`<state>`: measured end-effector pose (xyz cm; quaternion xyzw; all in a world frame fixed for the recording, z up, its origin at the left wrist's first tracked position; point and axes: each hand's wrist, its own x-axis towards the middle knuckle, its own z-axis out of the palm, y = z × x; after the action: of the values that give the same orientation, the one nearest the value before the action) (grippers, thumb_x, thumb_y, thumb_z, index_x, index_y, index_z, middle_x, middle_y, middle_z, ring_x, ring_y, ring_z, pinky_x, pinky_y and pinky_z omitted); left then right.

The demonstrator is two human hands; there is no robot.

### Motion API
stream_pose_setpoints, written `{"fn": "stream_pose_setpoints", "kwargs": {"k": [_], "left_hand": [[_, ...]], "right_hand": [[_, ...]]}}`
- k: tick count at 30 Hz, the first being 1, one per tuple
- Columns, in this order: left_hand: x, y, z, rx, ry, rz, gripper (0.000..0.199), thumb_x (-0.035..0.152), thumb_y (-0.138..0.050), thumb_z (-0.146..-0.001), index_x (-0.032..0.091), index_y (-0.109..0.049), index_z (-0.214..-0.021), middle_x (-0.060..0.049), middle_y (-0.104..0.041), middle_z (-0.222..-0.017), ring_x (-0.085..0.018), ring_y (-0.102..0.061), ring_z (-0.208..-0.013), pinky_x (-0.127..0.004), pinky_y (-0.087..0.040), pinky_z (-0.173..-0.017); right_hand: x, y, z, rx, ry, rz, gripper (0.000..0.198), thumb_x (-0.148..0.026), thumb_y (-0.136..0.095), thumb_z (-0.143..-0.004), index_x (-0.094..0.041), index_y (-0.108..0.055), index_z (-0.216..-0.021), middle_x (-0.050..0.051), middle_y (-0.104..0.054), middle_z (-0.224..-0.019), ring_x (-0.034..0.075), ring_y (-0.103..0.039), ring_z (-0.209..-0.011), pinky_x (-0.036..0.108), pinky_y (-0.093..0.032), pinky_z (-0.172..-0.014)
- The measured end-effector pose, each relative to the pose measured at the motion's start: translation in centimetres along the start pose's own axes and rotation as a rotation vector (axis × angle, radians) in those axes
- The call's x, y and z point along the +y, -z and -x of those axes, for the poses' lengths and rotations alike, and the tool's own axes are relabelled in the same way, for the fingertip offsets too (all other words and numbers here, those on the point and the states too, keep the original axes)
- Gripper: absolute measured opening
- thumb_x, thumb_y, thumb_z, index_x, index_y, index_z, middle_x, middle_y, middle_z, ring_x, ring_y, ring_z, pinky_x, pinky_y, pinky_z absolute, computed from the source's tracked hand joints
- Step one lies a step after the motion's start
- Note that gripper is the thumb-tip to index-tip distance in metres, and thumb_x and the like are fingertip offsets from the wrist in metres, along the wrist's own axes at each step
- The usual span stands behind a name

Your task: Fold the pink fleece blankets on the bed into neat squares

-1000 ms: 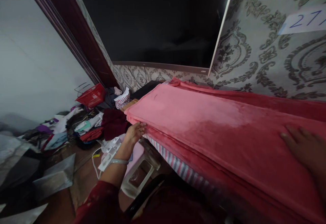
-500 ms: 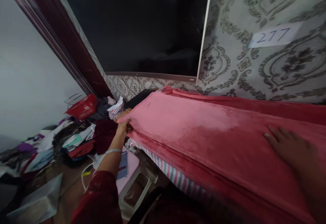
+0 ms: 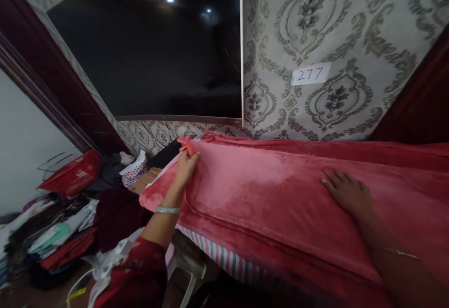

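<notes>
A pinkish-red plush blanket [image 3: 252, 191] lies folded in layers along a surface below the wall. At its left end my left hand [image 3: 187, 163] pinches the edge of the upper layer and holds it raised, so a flap of the blanket shows beneath my wrist. My right hand [image 3: 349, 193] rests flat on top of the blanket with fingers spread. Under the blanket's near side a striped cloth [image 3: 224, 256] shows.
A large dark TV screen [image 3: 157, 51] hangs behind. On the left floor are piled clothes [image 3: 63, 238], a red basket [image 3: 77, 172] and a polka-dot bag [image 3: 135, 172]. A pale plastic stool [image 3: 187, 268] stands below the blanket's edge. A "277" paper [image 3: 310, 73] is on the wall.
My left hand has lifted the blanket's left edge and brought it up and inward. My right hand stays flat on the blanket. The view has turned to the right.
</notes>
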<state>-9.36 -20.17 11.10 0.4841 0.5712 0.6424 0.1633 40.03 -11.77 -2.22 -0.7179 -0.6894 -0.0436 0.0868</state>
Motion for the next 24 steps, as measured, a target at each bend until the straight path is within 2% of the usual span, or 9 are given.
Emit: {"fn": "stream_pose_setpoints", "kwargs": {"k": [2, 4, 5, 7, 10, 13, 17, 21, 24], "left_hand": [[1.2, -3.5, 2.5, -0.119, -0.063, -0.045, 0.016, 0.030, -0.068, -0.070, 0.017, -0.061, -0.077, 0.001, -0.059, -0.069, -0.015, -0.055, -0.067, -0.028, -0.047, -0.065], [1.8, -6.0, 6.2, -0.320, -0.279, -0.189, 0.008, 0.026, -0.061, -0.073, 0.019, -0.057, -0.073, 0.000, -0.060, -0.070, -0.016, -0.055, -0.067, -0.029, -0.048, -0.066], [1.8, -6.8, 8.2, -0.465, -0.379, -0.239, 0.004, 0.022, -0.058, -0.073, 0.019, -0.058, -0.075, -0.002, -0.063, -0.075, -0.017, -0.059, -0.071, -0.031, -0.050, -0.070], [1.3, -7.3, 12.1, -0.736, -0.504, -0.312, 0.017, 0.016, -0.057, -0.069, 0.019, -0.061, -0.085, -0.007, -0.071, -0.093, -0.021, -0.066, -0.086, -0.034, -0.054, -0.080], [-0.2, -6.8, 16.3, -0.943, -0.540, -0.430, 0.033, 0.011, -0.056, -0.066, 0.018, -0.063, -0.097, -0.014, -0.069, -0.126, -0.028, -0.064, -0.118, -0.041, -0.052, -0.101], [-1.4, -6.2, 18.0, -0.961, -0.539, -0.542, 0.048, 0.007, -0.055, -0.066, 0.018, -0.063, -0.112, -0.016, -0.060, -0.142, -0.028, -0.054, -0.135, -0.046, -0.044, -0.113], [-1.5, -6.8, 18.5, -0.920, -0.552, -0.631, 0.069, 0.005, -0.057, -0.066, 0.018, -0.057, -0.134, -0.015, -0.059, -0.143, -0.031, -0.051, -0.136, -0.053, -0.041, -0.115], [-1.0, -7.7, 18.7, -0.873, -0.569, -0.648, 0.067, 0.005, -0.058, -0.066, 0.022, -0.062, -0.131, -0.012, -0.064, -0.136, -0.031, -0.054, -0.129, -0.055, -0.044, -0.111], [-1.2, -8.0, 18.9, -0.828, -0.564, -0.618, 0.064, 0.003, -0.056, -0.066, 0.023, -0.065, -0.126, -0.011, -0.066, -0.133, -0.030, -0.056, -0.125, -0.053, -0.045, -0.111]], "right_hand": [[0.1, -0.1, -0.1, 0.007, 0.013, -0.010, 0.059, -0.045, -0.026, -0.101, -0.027, -0.045, -0.154, 0.009, -0.042, -0.160, 0.030, -0.039, -0.145, 0.054, -0.035, -0.112], [0.2, -0.3, -0.2, 0.020, 0.020, -0.018, 0.060, -0.046, -0.026, -0.101, -0.026, -0.045, -0.154, 0.009, -0.042, -0.159, 0.031, -0.039, -0.145, 0.056, -0.036, -0.112], [0.2, -0.4, -0.2, 0.028, 0.021, -0.021, 0.060, -0.046, -0.026, -0.101, -0.026, -0.046, -0.153, 0.010, -0.043, -0.159, 0.031, -0.039, -0.145, 0.056, -0.036, -0.112], [0.2, -0.5, -0.3, 0.045, 0.021, -0.025, 0.060, -0.047, -0.025, -0.101, -0.026, -0.047, -0.153, 0.010, -0.044, -0.158, 0.031, -0.040, -0.144, 0.056, -0.036, -0.111], [0.1, -0.4, -0.3, 0.060, 0.025, -0.033, 0.060, -0.048, -0.026, -0.101, -0.027, -0.046, -0.153, 0.009, -0.044, -0.158, 0.032, -0.040, -0.143, 0.056, -0.036, -0.111], [-0.1, -0.1, -0.2, 0.045, 0.011, -0.032, 0.059, -0.048, -0.026, -0.102, -0.028, -0.045, -0.154, 0.008, -0.042, -0.160, 0.031, -0.039, -0.144, 0.056, -0.035, -0.113], [-0.4, 0.3, -0.1, 0.038, -0.004, -0.032, 0.058, -0.047, -0.026, -0.103, -0.028, -0.044, -0.154, 0.008, -0.041, -0.161, 0.031, -0.037, -0.145, 0.055, -0.033, -0.114], [-0.7, 0.9, 0.1, 0.024, -0.017, -0.045, 0.056, -0.046, -0.028, -0.104, -0.028, -0.046, -0.153, 0.008, -0.040, -0.161, 0.030, -0.036, -0.147, 0.054, -0.031, -0.115], [-1.0, 2.0, 0.2, 0.036, -0.040, -0.141, 0.052, -0.043, -0.036, -0.102, -0.025, -0.053, -0.148, 0.010, -0.044, -0.158, 0.032, -0.037, -0.146, 0.056, -0.030, -0.116]]}}
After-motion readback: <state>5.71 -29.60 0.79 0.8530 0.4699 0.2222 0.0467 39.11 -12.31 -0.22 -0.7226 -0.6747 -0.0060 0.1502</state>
